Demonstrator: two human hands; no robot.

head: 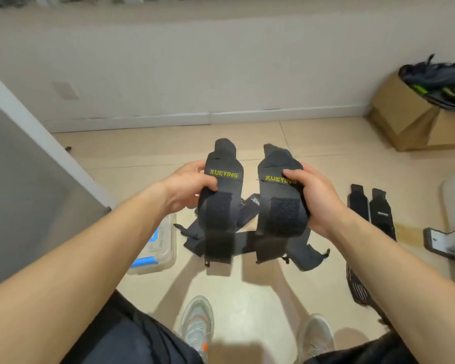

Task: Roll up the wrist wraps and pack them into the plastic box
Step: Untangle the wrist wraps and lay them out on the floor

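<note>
Two black wrist wraps with yellow "XUEYING" lettering are held up side by side above the floor. My left hand (192, 185) grips the left wrap (221, 206) at its left edge. My right hand (313, 195) grips the right wrap (281, 206) at its right edge, thumb over the lettering. Both wraps hang unrolled, velcro patches facing me. More black wraps (250, 206) lie on the floor under them. A clear plastic box (163, 248) with blue latches sits on the floor at the lower left, partly hidden by my left forearm.
Another pair of black wraps (371, 208) lies flat on the tiles to the right, a striped one (357, 287) nearer me. A cardboard box (410, 119) with dark gear stands at the back right. A grey cabinet (24, 179) is at the left. My shoes (197, 324) are below.
</note>
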